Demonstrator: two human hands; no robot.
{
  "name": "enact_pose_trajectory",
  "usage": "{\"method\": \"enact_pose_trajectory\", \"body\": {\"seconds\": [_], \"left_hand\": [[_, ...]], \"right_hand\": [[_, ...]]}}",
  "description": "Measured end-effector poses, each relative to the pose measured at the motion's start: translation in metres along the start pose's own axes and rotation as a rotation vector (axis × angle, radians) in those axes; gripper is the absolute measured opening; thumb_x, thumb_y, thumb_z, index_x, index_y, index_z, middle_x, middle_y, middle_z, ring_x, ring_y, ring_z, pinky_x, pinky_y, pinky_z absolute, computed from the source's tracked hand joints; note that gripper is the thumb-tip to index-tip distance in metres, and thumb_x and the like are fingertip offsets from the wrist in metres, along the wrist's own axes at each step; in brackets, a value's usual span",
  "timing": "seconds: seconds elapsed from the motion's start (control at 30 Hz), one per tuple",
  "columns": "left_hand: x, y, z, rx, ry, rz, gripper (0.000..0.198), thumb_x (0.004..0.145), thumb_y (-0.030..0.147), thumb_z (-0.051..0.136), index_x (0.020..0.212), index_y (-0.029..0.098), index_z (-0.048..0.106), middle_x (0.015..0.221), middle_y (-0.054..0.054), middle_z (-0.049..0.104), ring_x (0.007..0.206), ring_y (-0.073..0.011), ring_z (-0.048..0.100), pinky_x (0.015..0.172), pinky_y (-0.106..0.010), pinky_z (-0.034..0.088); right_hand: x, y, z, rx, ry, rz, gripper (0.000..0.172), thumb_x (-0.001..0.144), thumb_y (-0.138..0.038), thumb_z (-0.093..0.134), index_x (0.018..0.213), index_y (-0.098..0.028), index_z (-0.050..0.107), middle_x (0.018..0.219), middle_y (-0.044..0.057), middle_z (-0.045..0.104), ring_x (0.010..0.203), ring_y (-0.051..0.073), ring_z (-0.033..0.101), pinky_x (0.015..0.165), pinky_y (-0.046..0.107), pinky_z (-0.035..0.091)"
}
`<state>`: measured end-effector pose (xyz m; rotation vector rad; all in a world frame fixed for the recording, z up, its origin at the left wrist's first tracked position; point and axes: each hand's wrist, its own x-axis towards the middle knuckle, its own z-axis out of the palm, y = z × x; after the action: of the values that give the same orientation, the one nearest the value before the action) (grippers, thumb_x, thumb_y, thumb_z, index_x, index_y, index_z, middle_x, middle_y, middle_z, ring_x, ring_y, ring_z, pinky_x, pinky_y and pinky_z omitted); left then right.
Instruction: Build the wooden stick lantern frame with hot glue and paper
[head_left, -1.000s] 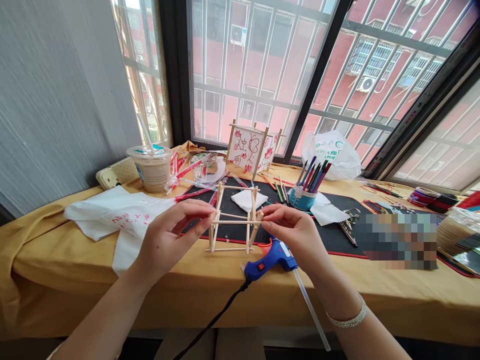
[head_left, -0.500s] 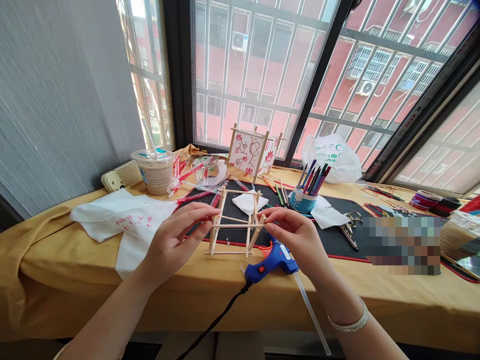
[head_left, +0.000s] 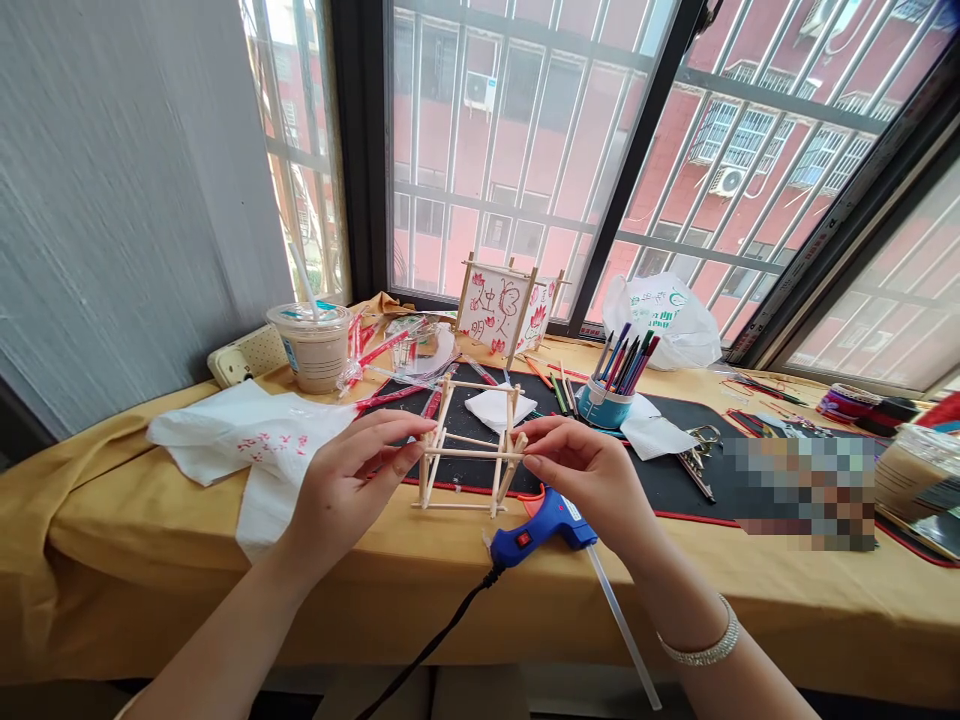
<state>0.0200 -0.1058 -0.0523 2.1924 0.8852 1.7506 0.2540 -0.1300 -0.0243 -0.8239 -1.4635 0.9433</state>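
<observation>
Between my hands is a small open frame of pale wooden sticks (head_left: pixel 469 455), box-shaped, at the front of the table. My left hand (head_left: pixel 356 480) pinches its left corner between thumb and fingertips. At the right corner, the thumb and fingers of my right hand (head_left: pixel 589 470) close on the stick ends. Just beneath my right hand lies a blue hot glue gun (head_left: pixel 536 530), with a clear glue stick (head_left: pixel 622 630) poking out of its back and a black cord running down to the lower edge.
A paper-sided lantern (head_left: pixel 499 310) with red drawings stands by the window. Around lie a lidded drink cup (head_left: pixel 311 350), white tissues (head_left: pixel 262 440), a blue tub of pens (head_left: pixel 606 402), a black mat (head_left: pixel 675 485), a plastic bag (head_left: pixel 667 320) and a metal clip-like object (head_left: pixel 699 465).
My right hand has shifted very slightly to the left along with the frame's right corner. Both hands keep their hold, and the view has tilted a touch.
</observation>
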Motion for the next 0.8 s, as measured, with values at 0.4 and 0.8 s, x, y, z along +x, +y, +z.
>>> {"method": "enact_pose_trajectory", "body": {"seconds": [0.4,0.8], "left_hand": [[-0.0021,0.002,0.0037,0.038,0.034,-0.032,0.013,0.088,0.023,0.06,0.098,0.025,0.068,0.099,0.0,0.069,0.093,-0.0133,0.063,0.072,-0.018,0.053],[-0.0032,0.0036,0.0049,0.059,0.04,-0.014,0.016,0.088,0.021,0.06,0.1,0.027,0.068,0.1,0.001,0.07,0.093,-0.0131,0.064,0.074,-0.018,0.053]], "right_hand": [[0.0012,-0.0009,0.0005,-0.055,-0.014,-0.05,0.013,0.069,-0.027,0.08,0.064,-0.02,0.069,0.088,0.006,0.071,0.087,0.019,0.068,0.078,0.033,0.058],[-0.0022,0.007,-0.0033,-0.168,0.021,-0.123,0.004,0.073,-0.022,0.075,0.072,-0.023,0.072,0.093,0.006,0.071,0.09,0.02,0.068,0.076,0.031,0.06]]}}
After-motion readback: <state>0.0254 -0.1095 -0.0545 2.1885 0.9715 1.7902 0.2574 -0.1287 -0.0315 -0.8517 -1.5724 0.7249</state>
